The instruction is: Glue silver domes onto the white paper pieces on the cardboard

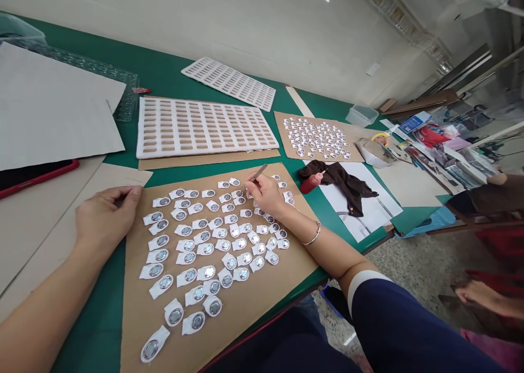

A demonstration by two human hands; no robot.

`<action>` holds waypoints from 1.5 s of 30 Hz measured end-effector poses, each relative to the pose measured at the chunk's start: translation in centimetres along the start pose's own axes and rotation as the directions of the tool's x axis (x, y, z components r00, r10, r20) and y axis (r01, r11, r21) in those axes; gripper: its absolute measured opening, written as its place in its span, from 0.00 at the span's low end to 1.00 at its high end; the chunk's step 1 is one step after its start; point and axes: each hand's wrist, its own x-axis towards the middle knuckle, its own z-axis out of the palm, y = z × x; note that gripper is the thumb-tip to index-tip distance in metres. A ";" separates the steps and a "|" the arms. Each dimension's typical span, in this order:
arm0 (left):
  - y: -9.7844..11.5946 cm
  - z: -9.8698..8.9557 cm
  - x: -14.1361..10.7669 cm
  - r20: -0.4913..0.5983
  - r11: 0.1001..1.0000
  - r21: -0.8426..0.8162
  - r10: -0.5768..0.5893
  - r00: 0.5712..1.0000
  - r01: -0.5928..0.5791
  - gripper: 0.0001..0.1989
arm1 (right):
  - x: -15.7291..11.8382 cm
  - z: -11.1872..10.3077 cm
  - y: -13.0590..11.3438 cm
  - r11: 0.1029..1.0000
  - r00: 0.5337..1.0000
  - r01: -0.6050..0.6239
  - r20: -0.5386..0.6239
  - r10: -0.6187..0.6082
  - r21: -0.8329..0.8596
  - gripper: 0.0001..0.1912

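My right hand (264, 193) is closed around metal tweezers (258, 172), low over the far part of a brown cardboard sheet (262, 302). Its fingertips and the tweezers' tips are partly hidden. Spread over the sheet are many small white tabs, each bearing a round silvery disc, such as the nearest tab (151, 350). At the sheet's far left corner, my left hand (107, 217) has thumb and forefinger pinched together on the cardboard's edge.
Beyond the sheet lie a white slotted foam tray (208, 125) and a second foam tray (231, 84). To the right are another tab-covered cardboard (286, 136), a red bottle (311, 182) and a dark cloth (347, 185). Another person's hand (477, 294) shows at far right.
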 end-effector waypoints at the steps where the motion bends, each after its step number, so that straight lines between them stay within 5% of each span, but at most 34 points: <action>1: 0.0 0.0 0.0 -0.004 1.000 -0.001 0.007 1.000 -0.007 0.19 | 0.0 0.1 0.1 1.000 1.000 0.008 0.000 -0.008 -0.007 0.09; 45: -0.5 0.4 0.0 -0.005 0.999 0.026 0.041 0.999 -0.041 0.25 | 0.6 1.0 0.4 0.999 0.997 0.028 -0.065 -0.030 -0.026 0.08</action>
